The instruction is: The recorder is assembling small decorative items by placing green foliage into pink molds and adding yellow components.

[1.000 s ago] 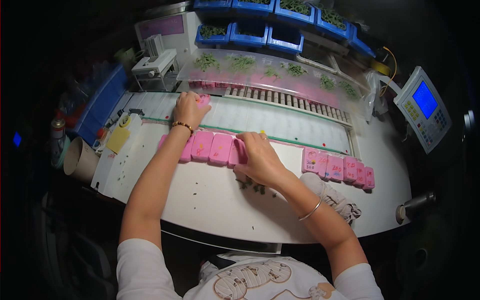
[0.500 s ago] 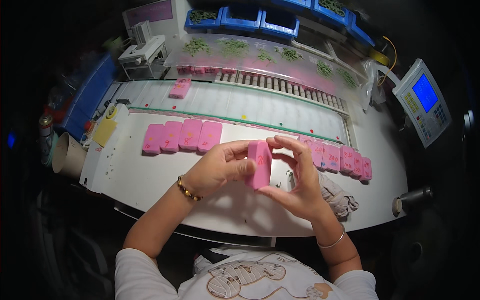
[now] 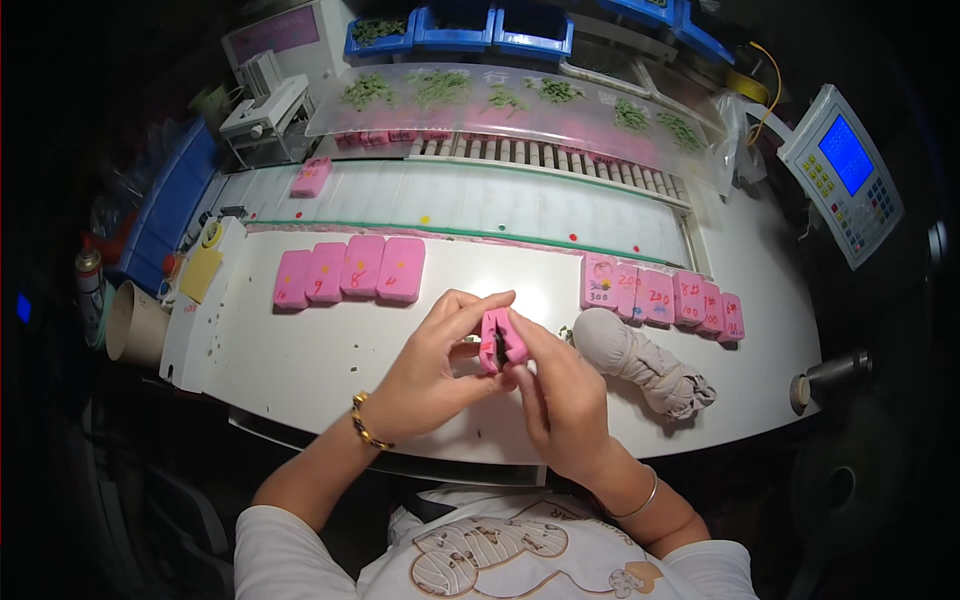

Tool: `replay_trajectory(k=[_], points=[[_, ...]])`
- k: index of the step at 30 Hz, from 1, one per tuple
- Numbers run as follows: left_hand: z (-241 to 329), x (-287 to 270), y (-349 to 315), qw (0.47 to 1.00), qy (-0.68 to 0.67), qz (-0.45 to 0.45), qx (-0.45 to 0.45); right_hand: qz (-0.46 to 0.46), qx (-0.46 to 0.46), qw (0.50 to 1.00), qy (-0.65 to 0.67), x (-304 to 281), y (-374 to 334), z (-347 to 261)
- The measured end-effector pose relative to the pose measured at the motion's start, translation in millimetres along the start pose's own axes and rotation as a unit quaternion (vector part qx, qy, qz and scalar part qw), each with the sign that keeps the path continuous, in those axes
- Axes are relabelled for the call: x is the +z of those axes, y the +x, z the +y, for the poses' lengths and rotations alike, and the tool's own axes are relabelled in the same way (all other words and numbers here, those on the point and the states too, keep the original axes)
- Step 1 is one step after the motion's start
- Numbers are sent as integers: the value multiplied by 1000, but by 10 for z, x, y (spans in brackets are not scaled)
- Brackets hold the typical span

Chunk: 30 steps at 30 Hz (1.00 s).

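Above the front middle of the white table, a small pink block (image 3: 514, 345) sits between my two hands, end toward me. A dark, uneven gap runs down the middle of that end; what lies inside cannot be made out. My left hand (image 3: 422, 365) grips the block's left side, thumb low and fingers over the top. My right hand (image 3: 572, 405) is closed against its right side, fingertips at the lower corner. Left of my hands stands a row of several pink blocks (image 3: 365, 268) with red markings; another row of marked pink blocks (image 3: 655, 297) stands to the right.
A grey cloth bundle (image 3: 640, 370) lies beside my right hand. Behind is a white slatted surface (image 3: 480, 200) with a single pink block (image 3: 311, 177). Farther back are rollers (image 3: 545, 153), a clear shelf with green sprigs (image 3: 440, 88) and blue bins (image 3: 455, 25). A keypad display (image 3: 845, 180) stands right.
The pink block has turned from upright, broad face showing, to its gapped end facing me. My hands have drawn closer together around it. The cloth bundle now shows more fully as the view shifted.
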<state>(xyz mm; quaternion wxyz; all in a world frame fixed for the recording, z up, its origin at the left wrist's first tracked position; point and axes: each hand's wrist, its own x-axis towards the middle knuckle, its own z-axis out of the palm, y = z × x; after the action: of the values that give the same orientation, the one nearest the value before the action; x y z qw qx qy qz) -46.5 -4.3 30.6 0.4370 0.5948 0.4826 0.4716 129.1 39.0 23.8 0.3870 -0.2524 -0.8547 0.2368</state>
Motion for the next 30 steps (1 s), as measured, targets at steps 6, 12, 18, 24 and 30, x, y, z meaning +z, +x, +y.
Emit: replay_trajectory(k=[6, 12, 18, 24, 30], points=[[-147, 287, 17, 986, -60, 149, 36, 69, 160, 963, 207, -30, 74, 107], [-165, 378, 39, 977, -74, 194, 42, 121, 148, 936, 295, -61, 128, 134], [-146, 382, 92, 864, -468, 186, 12, 59, 9, 984, 167, -27, 114, -41], [-178, 248, 137, 779, -599, 169, -79, 1, -27, 993, 116, 103, -83, -154], [-231, 255, 147, 786, -594, 152, -78, 12, -9, 985, 174, -11, -16, -46]])
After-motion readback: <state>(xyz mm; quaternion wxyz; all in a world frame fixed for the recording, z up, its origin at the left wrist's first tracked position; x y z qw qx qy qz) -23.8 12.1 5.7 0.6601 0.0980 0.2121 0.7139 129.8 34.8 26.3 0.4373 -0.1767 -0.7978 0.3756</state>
